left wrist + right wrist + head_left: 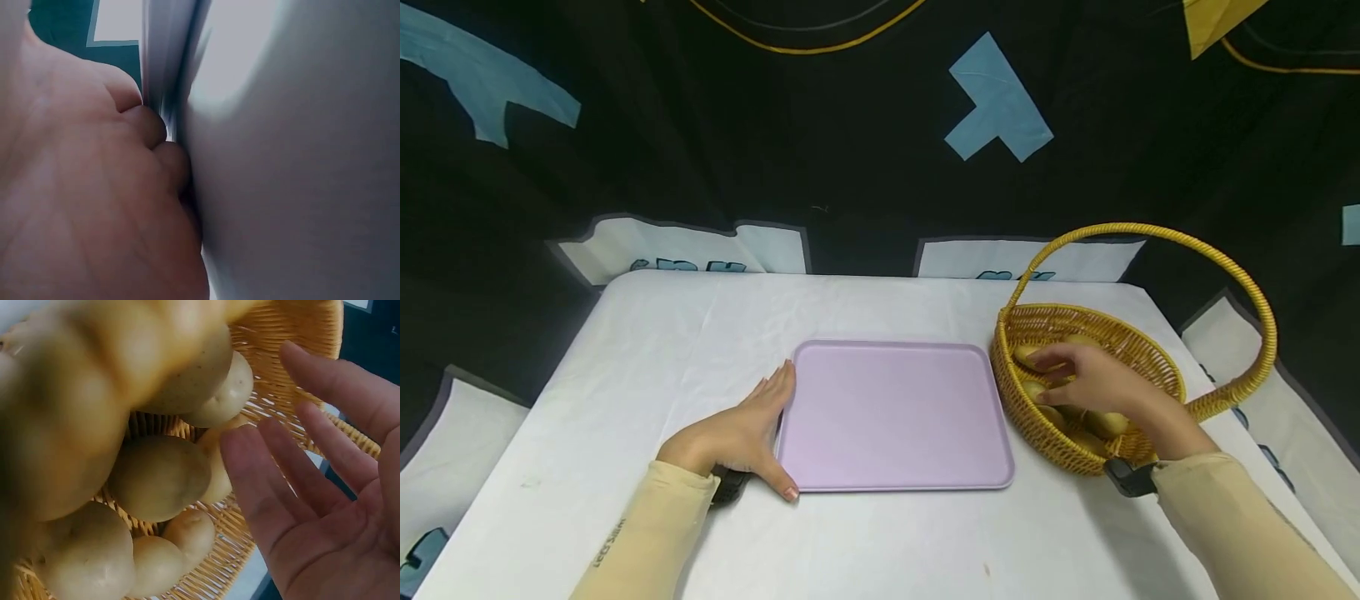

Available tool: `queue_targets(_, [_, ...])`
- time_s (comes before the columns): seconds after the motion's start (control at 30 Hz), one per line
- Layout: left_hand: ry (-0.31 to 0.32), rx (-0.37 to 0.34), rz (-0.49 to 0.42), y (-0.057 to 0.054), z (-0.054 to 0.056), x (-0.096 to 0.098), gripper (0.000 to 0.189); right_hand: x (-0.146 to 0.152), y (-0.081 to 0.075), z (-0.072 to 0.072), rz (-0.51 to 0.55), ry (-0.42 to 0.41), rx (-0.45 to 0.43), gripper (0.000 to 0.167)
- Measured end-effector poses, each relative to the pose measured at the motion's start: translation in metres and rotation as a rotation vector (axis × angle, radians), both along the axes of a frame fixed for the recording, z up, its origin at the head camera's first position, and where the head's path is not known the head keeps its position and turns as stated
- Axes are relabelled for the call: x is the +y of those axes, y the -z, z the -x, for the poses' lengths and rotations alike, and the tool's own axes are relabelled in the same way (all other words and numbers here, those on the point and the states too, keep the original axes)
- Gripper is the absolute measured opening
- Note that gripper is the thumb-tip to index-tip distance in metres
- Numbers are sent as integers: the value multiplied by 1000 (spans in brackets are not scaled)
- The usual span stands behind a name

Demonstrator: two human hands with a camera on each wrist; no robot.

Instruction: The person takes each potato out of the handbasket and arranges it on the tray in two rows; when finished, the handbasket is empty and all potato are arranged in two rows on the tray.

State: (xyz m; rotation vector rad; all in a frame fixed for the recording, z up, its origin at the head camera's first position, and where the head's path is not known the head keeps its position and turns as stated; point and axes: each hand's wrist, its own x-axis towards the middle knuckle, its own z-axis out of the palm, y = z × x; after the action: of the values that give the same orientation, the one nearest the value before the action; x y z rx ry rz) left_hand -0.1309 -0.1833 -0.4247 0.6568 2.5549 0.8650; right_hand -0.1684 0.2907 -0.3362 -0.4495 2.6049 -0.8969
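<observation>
A lilac rectangular tray (895, 417) lies flat on the table. Along its left edge rests my left hand (737, 437), fingers straight and thumb spread toward the near corner. The left wrist view shows the palm (94, 187) close up, with fingertips right at the tray's side. At the right stands a wicker basket (1026, 429) with a tall arched handle, holding several potatoes (1105, 424). My right hand (1093, 379) reaches inside it, over the potatoes. In the right wrist view its fingers (256, 487) are extended and apart, beside a brownish potato (159, 478), with nothing between them.
White cloth covers the table (700, 333). The basket's handle (1247, 292) arches up behind and over my right forearm. A dark curtain (775, 150) with blue and white shapes hangs beyond the table's far edge.
</observation>
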Motion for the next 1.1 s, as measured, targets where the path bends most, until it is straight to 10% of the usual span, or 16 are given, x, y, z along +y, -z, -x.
queue_targets(0.6, [17,-2,-18,0,0,-1,168,-20,16,5,-204,32,0,38])
queue_targets(1.1, [16,-5,-20,0,-1,-3,168,-21,25,2,-160,125,53,23])
